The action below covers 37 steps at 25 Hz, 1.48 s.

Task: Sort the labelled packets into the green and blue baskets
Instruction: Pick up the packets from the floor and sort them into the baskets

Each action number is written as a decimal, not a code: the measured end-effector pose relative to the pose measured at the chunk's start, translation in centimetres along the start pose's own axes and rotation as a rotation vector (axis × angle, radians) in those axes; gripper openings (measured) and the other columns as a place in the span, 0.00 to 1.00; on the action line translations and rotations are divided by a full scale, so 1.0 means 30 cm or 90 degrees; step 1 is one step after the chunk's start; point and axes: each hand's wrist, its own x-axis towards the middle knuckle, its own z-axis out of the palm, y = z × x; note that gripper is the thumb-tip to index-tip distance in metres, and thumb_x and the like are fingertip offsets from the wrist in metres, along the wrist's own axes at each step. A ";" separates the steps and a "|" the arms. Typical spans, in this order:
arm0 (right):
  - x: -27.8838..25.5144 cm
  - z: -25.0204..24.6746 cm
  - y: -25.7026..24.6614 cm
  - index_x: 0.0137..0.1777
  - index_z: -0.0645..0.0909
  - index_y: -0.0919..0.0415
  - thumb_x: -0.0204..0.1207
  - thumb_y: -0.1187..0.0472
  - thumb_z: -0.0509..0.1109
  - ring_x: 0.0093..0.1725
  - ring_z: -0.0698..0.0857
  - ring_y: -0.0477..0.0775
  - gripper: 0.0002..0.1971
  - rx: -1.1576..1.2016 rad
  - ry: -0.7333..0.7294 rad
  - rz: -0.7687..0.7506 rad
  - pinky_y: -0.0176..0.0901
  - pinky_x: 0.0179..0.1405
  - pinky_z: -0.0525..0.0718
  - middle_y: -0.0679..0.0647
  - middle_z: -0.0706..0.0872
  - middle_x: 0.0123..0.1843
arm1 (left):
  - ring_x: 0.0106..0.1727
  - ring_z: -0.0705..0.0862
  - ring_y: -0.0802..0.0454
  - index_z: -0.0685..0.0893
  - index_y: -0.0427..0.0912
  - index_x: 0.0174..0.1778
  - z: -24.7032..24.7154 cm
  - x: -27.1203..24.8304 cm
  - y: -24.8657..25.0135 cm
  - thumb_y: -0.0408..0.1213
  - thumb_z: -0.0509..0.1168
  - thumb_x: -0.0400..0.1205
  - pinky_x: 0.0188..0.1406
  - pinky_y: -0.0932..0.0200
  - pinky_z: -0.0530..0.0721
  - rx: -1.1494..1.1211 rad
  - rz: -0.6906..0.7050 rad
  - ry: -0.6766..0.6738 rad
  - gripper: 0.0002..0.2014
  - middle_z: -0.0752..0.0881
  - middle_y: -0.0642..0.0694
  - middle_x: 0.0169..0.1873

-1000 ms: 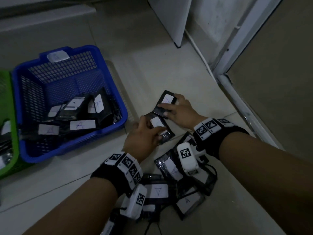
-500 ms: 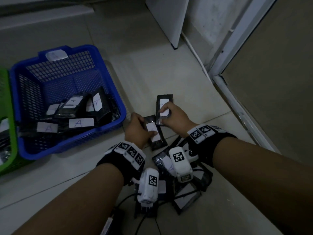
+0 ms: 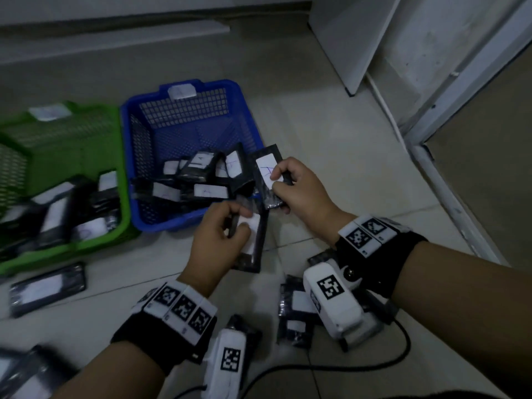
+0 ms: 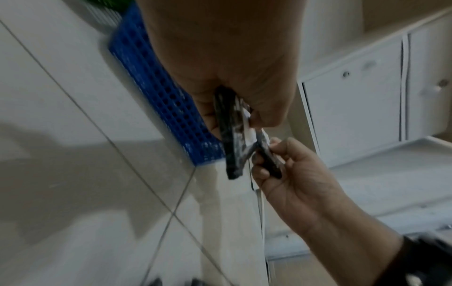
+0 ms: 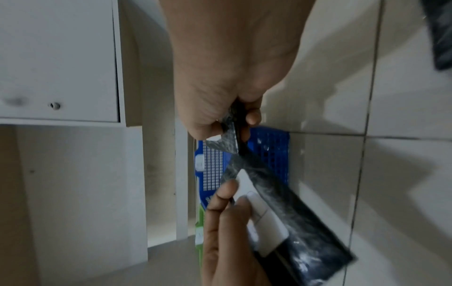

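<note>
My right hand [image 3: 280, 182] pinches a black packet [image 3: 266, 171] whose white label reads A, held over the near right corner of the blue basket [image 3: 184, 226]. Just below it, my left hand [image 3: 236, 226] pinches a second black packet [image 3: 253, 246] with a white label, in front of the basket's near rim. In the left wrist view the two packets [image 4: 234, 139] cross close together between the hands. The blue basket holds several labelled packets. The green basket [image 3: 72, 249] stands left of it, touching it, also with packets inside.
Loose packets lie on the tiled floor: one [image 3: 47, 286] in front of the green basket, some [image 3: 296, 303] under my right wrist, another [image 3: 17, 370] at the bottom left. A black cable [image 3: 345, 367] runs across the floor. A white cabinet [image 3: 354, 38] and a door frame [image 3: 431, 174] stand to the right.
Both hands lifted their packets off the floor pile and carried them left toward the blue basket. The head view swung left, so the green basket now shows.
</note>
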 end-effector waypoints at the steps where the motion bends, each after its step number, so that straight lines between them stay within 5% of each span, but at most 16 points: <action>1: 0.009 0.044 -0.012 0.36 0.76 0.49 0.65 0.64 0.66 0.30 0.75 0.51 0.07 -0.014 -0.016 -0.007 0.43 0.26 0.75 0.52 0.77 0.33 | 0.49 0.83 0.52 0.81 0.57 0.44 -0.056 0.004 -0.009 0.36 0.63 0.71 0.55 0.54 0.82 -0.009 -0.012 0.046 0.10 0.83 0.44 0.50; 8: 0.083 0.357 -0.103 0.37 0.79 0.50 0.69 0.68 0.70 0.32 0.77 0.42 0.10 -0.130 -0.126 -0.066 0.36 0.36 0.74 0.42 0.77 0.31 | 0.61 0.82 0.53 0.79 0.60 0.60 -0.537 -0.006 -0.128 0.37 0.67 0.70 0.61 0.45 0.84 0.075 -0.051 0.283 0.23 0.79 0.49 0.61; 13: 0.127 0.453 -0.142 0.49 0.81 0.53 0.74 0.66 0.67 0.44 0.83 0.50 0.08 -0.206 -0.157 -0.077 0.43 0.46 0.81 0.48 0.83 0.44 | 0.54 0.84 0.52 0.83 0.47 0.59 -0.710 0.034 -0.230 0.39 0.69 0.77 0.60 0.53 0.82 0.180 -0.119 0.388 0.15 0.82 0.43 0.61; 17: 0.127 0.491 -0.118 0.63 0.79 0.47 0.77 0.61 0.69 0.54 0.84 0.54 0.16 -0.282 -0.290 -0.059 0.47 0.58 0.83 0.53 0.83 0.53 | 0.63 0.79 0.45 0.82 0.40 0.66 -0.715 0.054 -0.254 0.37 0.67 0.80 0.66 0.63 0.70 0.300 -0.128 0.303 0.18 0.76 0.38 0.67; 19: 0.105 0.474 -0.094 0.59 0.81 0.44 0.75 0.54 0.71 0.52 0.83 0.52 0.13 -0.397 -0.247 -0.105 0.46 0.57 0.83 0.53 0.81 0.55 | 0.72 0.72 0.44 0.82 0.39 0.67 -0.691 0.042 -0.244 0.38 0.67 0.80 0.72 0.60 0.65 0.357 -0.102 0.242 0.18 0.71 0.39 0.72; 22: 0.036 0.431 -0.072 0.50 0.83 0.46 0.73 0.48 0.72 0.50 0.78 0.49 0.08 -0.526 -0.208 -0.158 0.46 0.53 0.78 0.48 0.76 0.48 | 0.70 0.71 0.38 0.87 0.45 0.59 -0.657 0.017 -0.265 0.47 0.69 0.79 0.73 0.44 0.71 0.444 -0.042 0.205 0.16 0.72 0.40 0.71; 26: -0.010 0.393 -0.063 0.53 0.85 0.49 0.75 0.52 0.72 0.52 0.79 0.52 0.09 -0.525 -0.209 -0.157 0.44 0.53 0.75 0.47 0.76 0.46 | 0.69 0.75 0.43 0.84 0.54 0.63 -0.627 -0.006 -0.263 0.55 0.66 0.78 0.69 0.46 0.68 0.594 -0.103 0.074 0.19 0.76 0.43 0.67; 30: -0.052 0.348 -0.053 0.62 0.84 0.53 0.77 0.57 0.71 0.55 0.78 0.52 0.14 -0.515 -0.228 -0.162 0.37 0.53 0.70 0.48 0.75 0.48 | 0.70 0.73 0.37 0.86 0.50 0.57 -0.591 -0.036 -0.250 0.49 0.72 0.74 0.69 0.44 0.69 0.540 -0.078 0.121 0.17 0.74 0.38 0.68; 34: -0.160 0.246 -0.019 0.63 0.84 0.59 0.73 0.68 0.71 0.58 0.77 0.55 0.18 -0.445 -0.164 -0.301 0.36 0.60 0.69 0.57 0.82 0.54 | 0.76 0.64 0.32 0.85 0.41 0.52 -0.501 -0.122 -0.213 0.35 0.72 0.71 0.72 0.44 0.68 0.459 0.006 0.228 0.14 0.64 0.31 0.75; 37: -0.283 0.146 0.026 0.57 0.87 0.61 0.71 0.69 0.68 0.53 0.76 0.52 0.15 -0.440 -0.161 -0.301 0.34 0.54 0.69 0.60 0.84 0.49 | 0.66 0.73 0.37 0.85 0.41 0.49 -0.386 -0.197 -0.171 0.31 0.69 0.73 0.67 0.53 0.70 0.397 0.108 0.109 0.09 0.74 0.38 0.62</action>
